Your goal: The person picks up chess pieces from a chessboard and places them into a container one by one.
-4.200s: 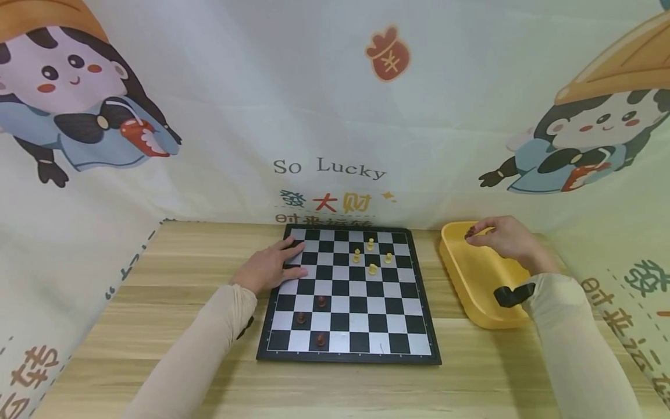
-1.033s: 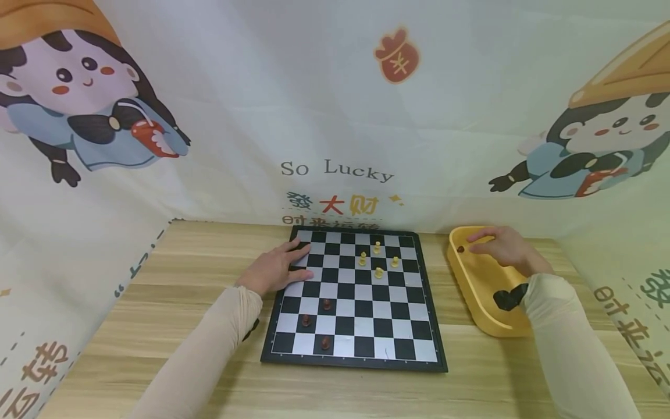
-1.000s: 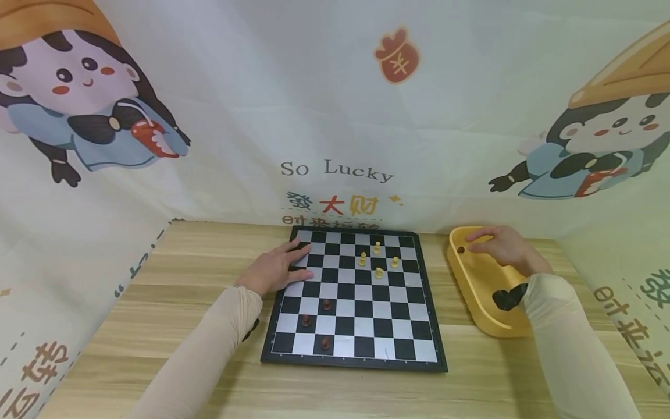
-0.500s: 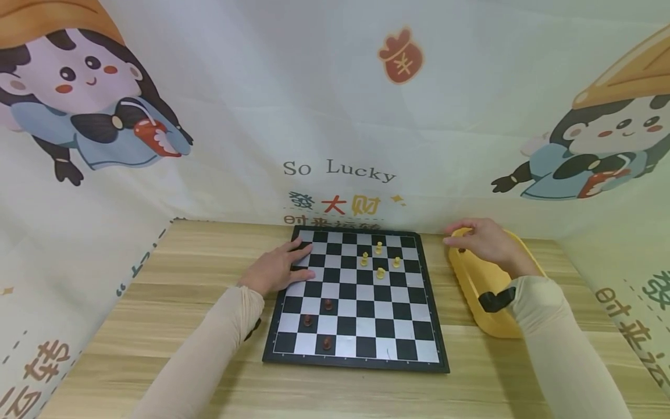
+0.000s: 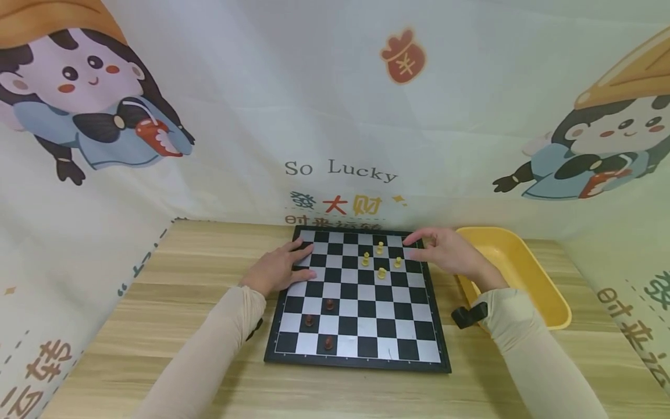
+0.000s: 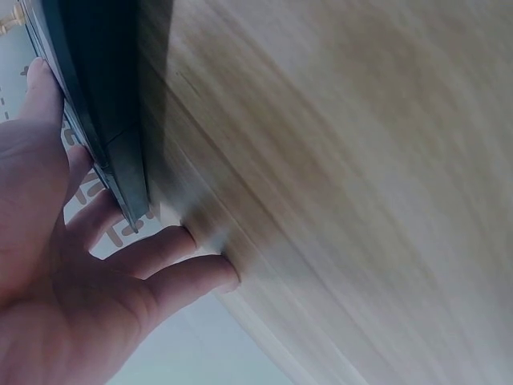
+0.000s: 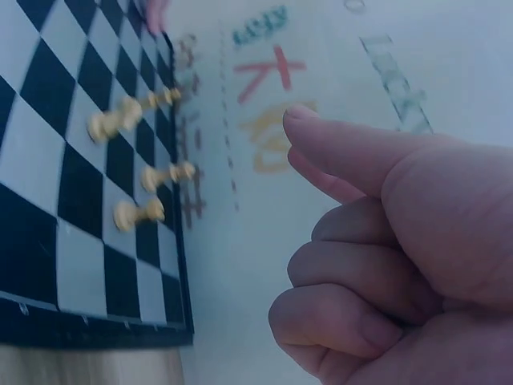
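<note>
Head view: yellow chess pieces (image 5: 382, 273) stand upright, far right on the chessboard (image 5: 331, 290); right hand (image 5: 448, 254) beside them, empty, thumb and forefinger parted; left hand (image 5: 272, 269) spread on the chessboard's left edge.

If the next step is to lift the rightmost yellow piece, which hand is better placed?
Probably the right hand: it hangs close to the yellow piece, holding nothing. The left hand rests at the left edge of the board, farther away.
</note>
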The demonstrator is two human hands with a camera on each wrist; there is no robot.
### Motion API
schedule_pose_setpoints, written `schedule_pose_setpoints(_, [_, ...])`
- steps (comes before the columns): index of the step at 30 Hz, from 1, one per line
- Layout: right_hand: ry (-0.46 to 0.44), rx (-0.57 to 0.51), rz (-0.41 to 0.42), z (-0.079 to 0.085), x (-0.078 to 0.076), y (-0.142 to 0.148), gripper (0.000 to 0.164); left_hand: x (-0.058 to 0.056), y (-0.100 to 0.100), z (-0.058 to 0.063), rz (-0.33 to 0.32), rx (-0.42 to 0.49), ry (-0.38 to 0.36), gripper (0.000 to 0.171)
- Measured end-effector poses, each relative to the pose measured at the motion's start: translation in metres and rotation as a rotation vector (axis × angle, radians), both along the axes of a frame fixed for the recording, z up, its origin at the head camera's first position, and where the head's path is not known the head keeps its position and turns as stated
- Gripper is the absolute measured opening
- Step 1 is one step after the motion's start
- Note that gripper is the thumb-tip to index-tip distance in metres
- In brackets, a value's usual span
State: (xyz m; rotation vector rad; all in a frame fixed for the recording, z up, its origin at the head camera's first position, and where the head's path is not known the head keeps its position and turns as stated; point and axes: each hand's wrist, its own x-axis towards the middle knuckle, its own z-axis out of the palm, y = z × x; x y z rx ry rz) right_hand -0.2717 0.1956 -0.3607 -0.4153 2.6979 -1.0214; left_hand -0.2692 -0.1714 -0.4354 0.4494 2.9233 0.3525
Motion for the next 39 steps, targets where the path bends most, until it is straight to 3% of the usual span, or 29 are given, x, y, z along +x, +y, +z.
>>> schedule_pose_setpoints(11, [-0.005,-0.085,0.119,-0.002,0.008,-0.030,0.031,0.002,0.000,0.001,-0.001,0.011,-0.008,0.077])
schedule_pose_setpoints(25, [-0.135,-0.204,0.147,-0.013,0.017,-0.062,0.036,0.000,-0.002,-0.001,-0.010,0.000,-0.001,0.077])
schedule_pose_setpoints(39, [-0.143,-0.171,0.205,-0.026,0.027,-0.087,0.035,0.001,-0.001,0.000,-0.006,0.002,0.013,0.076])
